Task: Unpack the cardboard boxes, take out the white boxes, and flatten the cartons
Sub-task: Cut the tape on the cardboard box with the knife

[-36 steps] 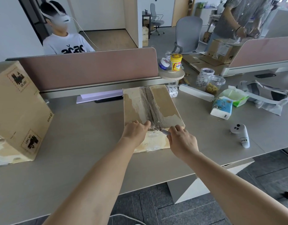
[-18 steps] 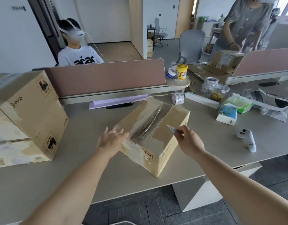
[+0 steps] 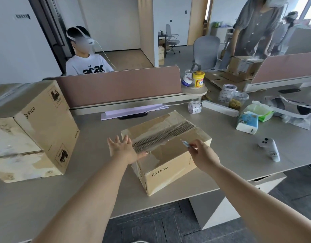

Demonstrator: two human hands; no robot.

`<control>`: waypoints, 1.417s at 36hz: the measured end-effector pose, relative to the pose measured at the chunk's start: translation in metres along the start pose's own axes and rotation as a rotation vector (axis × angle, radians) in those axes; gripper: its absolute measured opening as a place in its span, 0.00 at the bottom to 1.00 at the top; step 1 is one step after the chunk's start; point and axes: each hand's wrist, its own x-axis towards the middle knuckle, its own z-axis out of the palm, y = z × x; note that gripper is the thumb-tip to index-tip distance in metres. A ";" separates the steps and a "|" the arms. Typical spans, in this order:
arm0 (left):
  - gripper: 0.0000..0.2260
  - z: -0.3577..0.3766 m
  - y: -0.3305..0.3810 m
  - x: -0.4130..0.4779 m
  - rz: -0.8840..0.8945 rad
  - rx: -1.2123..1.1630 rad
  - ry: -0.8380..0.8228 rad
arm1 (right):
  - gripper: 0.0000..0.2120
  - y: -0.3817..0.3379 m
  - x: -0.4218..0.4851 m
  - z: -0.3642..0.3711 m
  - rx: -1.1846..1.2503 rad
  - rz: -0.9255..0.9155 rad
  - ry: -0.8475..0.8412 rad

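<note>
Carton [image 3: 170,155] turned further | top torn | left hand [image 3: 122,149] spread | right hand [image 3: 202,155] pinches blue tool [image 3: 185,144]

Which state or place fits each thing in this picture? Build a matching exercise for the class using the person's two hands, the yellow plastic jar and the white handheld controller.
Column one
1. left hand
2. right hand
3. yellow plastic jar
4. white handheld controller

Column two
A. stands on the round shelf at the end of the pink divider
B. pinches a small blue tool
C. lies on the grey desk, right of the small brown cardboard box
D. open, fingers spread, at that box's left edge

Pairs: 1-D, 2-B, 3-A, 4-C.
</note>
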 end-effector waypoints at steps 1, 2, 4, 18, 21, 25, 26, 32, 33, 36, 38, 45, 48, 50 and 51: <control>0.49 0.001 0.003 -0.002 0.002 -0.018 0.006 | 0.11 0.002 0.000 -0.001 0.000 0.007 0.005; 0.46 0.001 0.006 -0.005 0.010 -0.039 0.018 | 0.11 0.005 0.001 -0.002 0.002 0.016 0.009; 0.42 0.002 0.018 -0.010 0.042 -0.082 0.040 | 0.11 0.011 0.004 -0.002 -0.001 0.037 0.014; 0.30 -0.005 0.122 -0.038 0.243 -0.171 0.086 | 0.15 0.048 0.083 -0.015 0.074 -0.005 -0.116; 0.26 -0.003 0.121 -0.043 0.217 -0.119 0.145 | 0.14 0.051 0.091 -0.016 0.054 -0.010 -0.174; 0.25 0.001 0.112 -0.046 0.190 -0.047 0.212 | 0.11 0.046 0.096 -0.024 0.041 -0.011 -0.198; 0.24 0.003 0.107 -0.046 0.178 -0.037 0.218 | 0.10 0.043 0.095 -0.026 0.044 -0.011 -0.205; 0.22 0.013 0.056 -0.045 0.035 -0.055 0.146 | 0.13 0.017 0.070 -0.021 0.144 -0.009 -0.270; 0.22 0.015 0.044 -0.044 0.009 -0.048 0.142 | 0.12 0.010 0.061 -0.019 0.195 -0.006 -0.294; 0.23 0.024 0.008 -0.042 -0.047 -0.061 0.105 | 0.10 -0.014 0.035 -0.006 0.350 0.016 -0.341; 0.24 0.030 -0.012 -0.039 -0.054 -0.060 0.084 | 0.06 -0.029 0.019 0.006 0.409 0.042 -0.349; 0.25 0.025 -0.039 -0.031 -0.016 -0.119 0.022 | 0.06 -0.054 -0.009 0.028 0.599 0.116 -0.403; 0.30 0.018 -0.018 -0.038 0.027 -0.193 0.062 | 0.10 -0.046 -0.003 0.026 0.626 0.152 -0.370; 0.33 0.011 0.002 -0.044 0.099 -0.248 0.082 | 0.08 -0.036 0.005 0.023 0.589 0.137 -0.314; 0.34 0.007 0.014 -0.046 0.140 -0.262 0.097 | 0.05 -0.030 0.010 0.022 0.535 0.111 -0.284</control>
